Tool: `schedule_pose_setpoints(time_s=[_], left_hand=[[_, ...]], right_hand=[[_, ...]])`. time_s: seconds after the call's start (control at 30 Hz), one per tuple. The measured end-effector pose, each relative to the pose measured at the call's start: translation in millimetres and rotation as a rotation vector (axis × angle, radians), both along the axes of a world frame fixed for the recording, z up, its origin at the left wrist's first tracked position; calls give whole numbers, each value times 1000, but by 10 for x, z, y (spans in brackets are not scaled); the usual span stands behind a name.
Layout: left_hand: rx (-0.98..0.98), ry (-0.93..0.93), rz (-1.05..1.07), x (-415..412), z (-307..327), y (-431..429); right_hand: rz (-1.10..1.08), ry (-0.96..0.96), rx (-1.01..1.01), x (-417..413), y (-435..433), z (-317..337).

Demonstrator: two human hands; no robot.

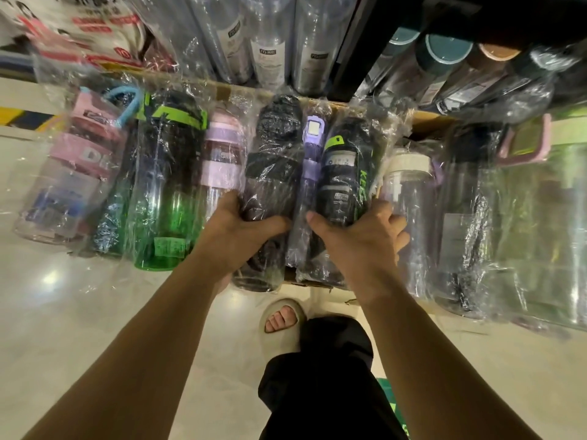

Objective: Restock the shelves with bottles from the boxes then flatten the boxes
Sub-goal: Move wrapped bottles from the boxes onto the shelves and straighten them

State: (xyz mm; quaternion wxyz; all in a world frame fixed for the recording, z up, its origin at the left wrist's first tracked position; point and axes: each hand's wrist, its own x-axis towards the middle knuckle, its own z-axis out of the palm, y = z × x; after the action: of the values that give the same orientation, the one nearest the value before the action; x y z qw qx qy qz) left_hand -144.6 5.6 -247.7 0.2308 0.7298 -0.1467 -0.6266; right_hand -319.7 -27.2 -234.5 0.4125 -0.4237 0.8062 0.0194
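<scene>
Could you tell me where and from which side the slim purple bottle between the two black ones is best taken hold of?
Probably by its narrow middle, from above: the purple bottle lies on its side, cap at the far end, squeezed between the black bottle and the green-lettered bottle, so its sides are blocked and only its top face is free. The loose wrap may slip.

Below us we see a pale glossy floor point(79, 312) that mirrors ceiling lights. A beige slipper point(279, 304) with bare toes stands on it, just beside a black trouser leg point(317, 376). A green patch point(389, 395) peeks out behind that leg. Far left lies yellow-black striped tape point(25, 117). At top left sits a white bag point(79, 23) with red print.
</scene>
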Motion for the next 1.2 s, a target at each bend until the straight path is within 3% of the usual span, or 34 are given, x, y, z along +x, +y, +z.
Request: schedule_pose_setpoints(time_s=[0.13, 0.37, 0.6, 0.8, 1.2], left_hand=[[-61, 32, -9, -20, -28, 84], [-104, 38, 23, -41, 4, 182], [-172, 73, 79, -36, 564, 347], [-276, 2, 86, -66, 1727, 477], [-606, -93, 9, -511, 5097, 861]], right_hand=[[-14, -150, -98, 74, 78, -24], [-153, -355, -26, -81, 153, -126], [-162, -473, -53, -221, 366, 427], [-152, -610, -135, -375, 503, 1558], [-39, -699, -491, -1080, 780, 4953]])
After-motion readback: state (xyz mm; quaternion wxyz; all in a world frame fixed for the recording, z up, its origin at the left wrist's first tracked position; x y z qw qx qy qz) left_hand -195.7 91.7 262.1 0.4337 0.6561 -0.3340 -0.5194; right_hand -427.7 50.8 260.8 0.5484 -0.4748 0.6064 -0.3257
